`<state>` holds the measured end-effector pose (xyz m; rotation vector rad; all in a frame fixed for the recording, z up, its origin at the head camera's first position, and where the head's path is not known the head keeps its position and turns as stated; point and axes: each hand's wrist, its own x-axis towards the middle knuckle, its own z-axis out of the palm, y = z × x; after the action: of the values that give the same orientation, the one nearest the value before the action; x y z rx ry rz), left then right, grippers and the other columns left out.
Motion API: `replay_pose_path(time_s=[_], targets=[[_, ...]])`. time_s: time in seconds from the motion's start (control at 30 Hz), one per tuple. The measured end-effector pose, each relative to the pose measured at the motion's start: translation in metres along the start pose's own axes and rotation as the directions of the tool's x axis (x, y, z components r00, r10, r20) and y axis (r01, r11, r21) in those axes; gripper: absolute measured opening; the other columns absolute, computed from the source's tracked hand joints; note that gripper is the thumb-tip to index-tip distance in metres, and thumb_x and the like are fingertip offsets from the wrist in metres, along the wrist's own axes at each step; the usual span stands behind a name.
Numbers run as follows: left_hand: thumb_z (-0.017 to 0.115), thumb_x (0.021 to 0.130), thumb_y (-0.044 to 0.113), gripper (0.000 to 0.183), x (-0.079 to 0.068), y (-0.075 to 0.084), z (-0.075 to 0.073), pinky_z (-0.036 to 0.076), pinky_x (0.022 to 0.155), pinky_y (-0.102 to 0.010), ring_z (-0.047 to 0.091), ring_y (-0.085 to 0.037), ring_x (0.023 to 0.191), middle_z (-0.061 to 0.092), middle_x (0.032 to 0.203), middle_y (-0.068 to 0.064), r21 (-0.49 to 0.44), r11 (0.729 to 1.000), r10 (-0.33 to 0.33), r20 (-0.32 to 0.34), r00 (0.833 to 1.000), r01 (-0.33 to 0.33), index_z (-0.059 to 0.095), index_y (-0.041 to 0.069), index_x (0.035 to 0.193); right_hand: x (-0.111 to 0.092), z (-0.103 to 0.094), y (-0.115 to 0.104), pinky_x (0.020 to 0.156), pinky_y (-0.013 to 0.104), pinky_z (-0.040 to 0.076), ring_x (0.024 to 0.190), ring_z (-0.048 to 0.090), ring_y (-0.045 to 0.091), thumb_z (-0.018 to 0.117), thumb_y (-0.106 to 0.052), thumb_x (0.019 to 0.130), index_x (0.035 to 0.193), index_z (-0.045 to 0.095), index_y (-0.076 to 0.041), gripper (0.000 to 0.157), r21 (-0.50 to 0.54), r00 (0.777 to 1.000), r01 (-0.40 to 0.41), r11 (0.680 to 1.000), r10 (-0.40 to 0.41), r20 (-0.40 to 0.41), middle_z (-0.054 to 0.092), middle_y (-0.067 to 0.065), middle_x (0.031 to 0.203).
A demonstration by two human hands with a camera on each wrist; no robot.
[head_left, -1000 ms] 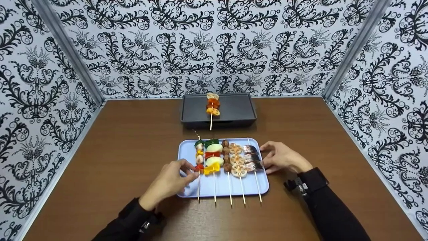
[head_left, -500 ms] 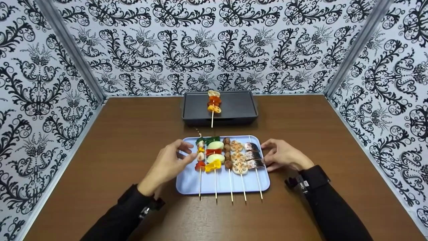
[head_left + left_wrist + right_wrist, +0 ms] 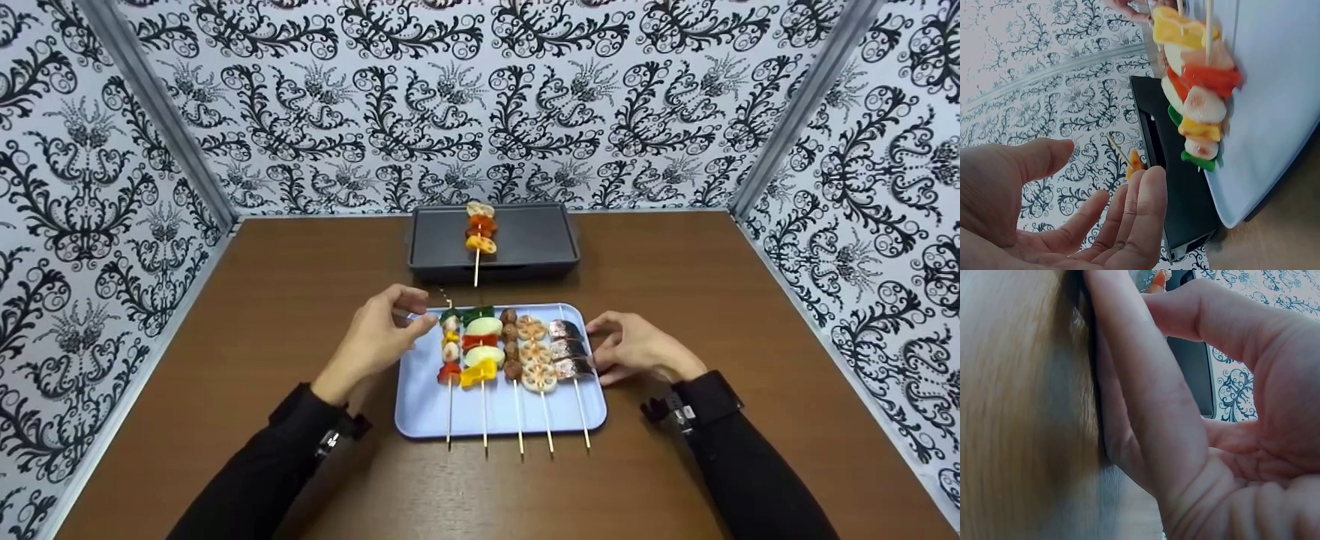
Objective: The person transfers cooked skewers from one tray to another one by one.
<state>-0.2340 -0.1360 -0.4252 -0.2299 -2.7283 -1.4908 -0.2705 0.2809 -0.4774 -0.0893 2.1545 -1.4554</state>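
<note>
A light blue tray (image 3: 420,412) holds several skewers side by side, their sticks over its near rim. My left hand (image 3: 382,330) is raised at the tray's far left corner, thumb and fingers apart, holding nothing. Beside it lies the leftmost skewer (image 3: 450,352), threaded with red, white, yellow and green pieces; the left wrist view shows it apart from my fingers (image 3: 1151,197). My right hand (image 3: 637,349) rests at the tray's right rim, its fingers loosely bent next to the dark-skinned fish skewer (image 3: 568,349). In the right wrist view its fingers (image 3: 1151,388) reach low along the table.
Behind the tray stands a dark grey grill plate (image 3: 525,232). One skewer (image 3: 480,229) with lotus root and orange-red pieces lies on it, its stick pointing toward me. Patterned walls (image 3: 480,112) close off the brown table (image 3: 300,270) at the back and sides.
My left hand has moved from the near end of the leftmost skewer's food up toward the tray's far left corner. My right hand stays at the right rim. The skewers keep their places.
</note>
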Motion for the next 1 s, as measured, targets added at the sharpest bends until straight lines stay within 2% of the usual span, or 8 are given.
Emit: replay_pose_path(time_s=[0.17,0.37,0.6,0.73,1.0], targets=[[0.083,0.087,0.034,0.056,0.009,0.002,-0.005,0.067,0.075,-0.033,0.069,-0.033,0.111,0.069,0.124,-0.012,0.019,1.0,-0.002,0.018,1.0,0.002,0.06,0.018,0.135,-0.001,0.002,0.0,0.079,0.045,0.068,0.085,0.073,0.031,0.078,0.002,0.084,0.143,0.047,-0.003,0.066,-0.023,1.0,0.003,1.0,-0.003,0.006,0.067,0.023,0.105],[0.086,0.08,0.048,0.082,0.021,0.01,-0.006,0.064,0.093,-0.041,0.067,-0.032,0.118,0.064,0.131,-0.011,0.055,0.998,-0.004,0.055,0.998,0.001,0.05,0.02,0.146,-0.003,0.002,0.0,0.078,0.046,0.068,0.085,0.073,0.031,0.078,0.002,0.083,0.142,0.047,-0.003,0.066,-0.026,1.0,0.005,1.0,-0.004,0.002,0.067,0.023,0.105],[0.081,0.08,0.059,0.09,0.039,0.019,-0.001,0.06,0.101,-0.044,0.067,-0.028,0.121,0.06,0.141,-0.013,0.121,0.993,-0.013,0.069,0.998,0.005,0.042,0.024,0.153,0.001,-0.001,0.003,0.076,0.044,0.069,0.082,0.074,0.029,0.076,0.003,0.085,0.141,0.046,-0.002,0.064,-0.02,1.0,0.016,1.0,-0.015,0.008,0.069,0.021,0.102],[0.081,0.079,0.062,0.098,0.047,0.024,0.002,0.06,0.103,-0.046,0.064,-0.032,0.126,0.055,0.148,-0.015,0.136,0.99,-0.042,0.087,0.995,0.03,0.036,0.024,0.157,0.001,-0.002,0.002,0.076,0.044,0.069,0.082,0.074,0.029,0.076,0.003,0.085,0.141,0.046,-0.002,0.064,-0.02,1.0,0.014,1.0,-0.013,0.004,0.069,0.022,0.102],[0.081,0.076,0.066,0.104,0.063,0.032,0.013,0.056,0.106,-0.049,0.059,-0.033,0.126,0.051,0.149,-0.015,0.21,0.977,-0.069,0.099,0.993,0.047,0.033,0.024,0.159,0.0,-0.002,0.001,0.078,0.047,0.068,0.085,0.074,0.03,0.076,0.004,0.084,0.142,0.046,-0.002,0.065,0.005,1.0,0.005,1.0,-0.005,0.003,0.067,0.023,0.105]])
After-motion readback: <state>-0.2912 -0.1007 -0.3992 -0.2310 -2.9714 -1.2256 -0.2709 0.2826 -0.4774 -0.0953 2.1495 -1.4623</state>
